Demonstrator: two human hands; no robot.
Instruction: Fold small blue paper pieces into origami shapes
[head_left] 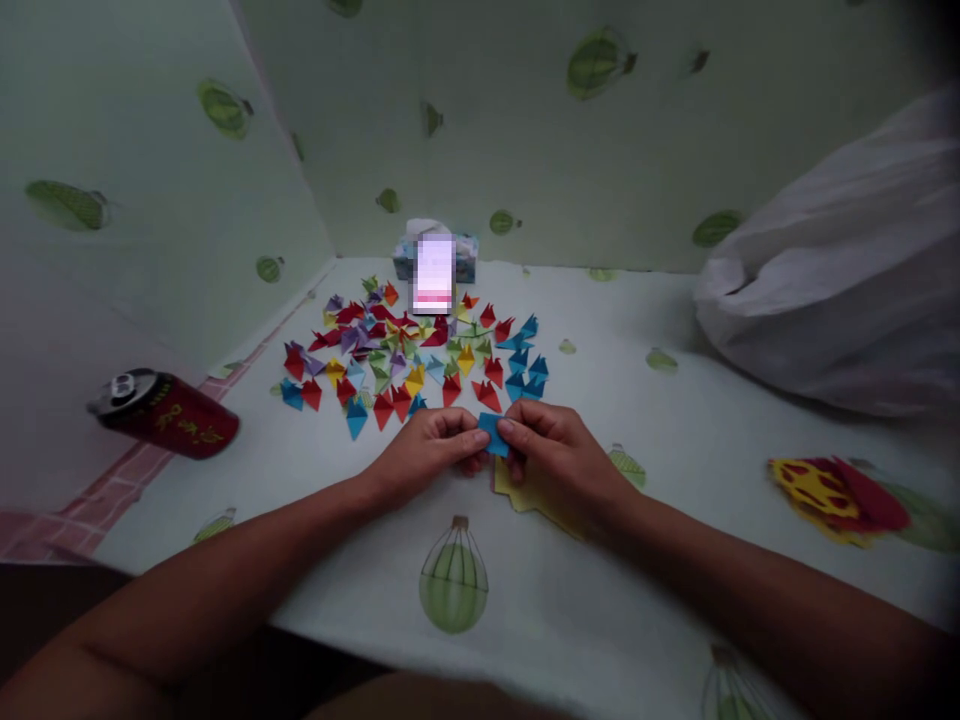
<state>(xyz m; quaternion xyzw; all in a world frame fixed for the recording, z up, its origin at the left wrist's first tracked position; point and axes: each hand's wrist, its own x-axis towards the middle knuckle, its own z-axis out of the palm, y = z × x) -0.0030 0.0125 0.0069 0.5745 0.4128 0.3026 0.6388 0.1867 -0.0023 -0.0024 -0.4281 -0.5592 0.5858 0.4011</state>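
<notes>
My left hand (429, 448) and my right hand (553, 455) meet at the middle of the table, both pinching a small blue paper piece (493, 435) between thumbs and fingertips. The paper is held just above the tabletop. Under my right hand lies a small stack of yellow paper sheets (534, 498). Just beyond my hands spreads a pile of several folded paper triangles (409, 355) in red, blue, yellow, green and purple.
A red can (166, 412) lies on its side at the left. A lit phone (433, 272) leans on a tissue box (465, 258) at the back. A white plastic bag (840, 280) fills the right; red and yellow paper (832, 492) lies near it.
</notes>
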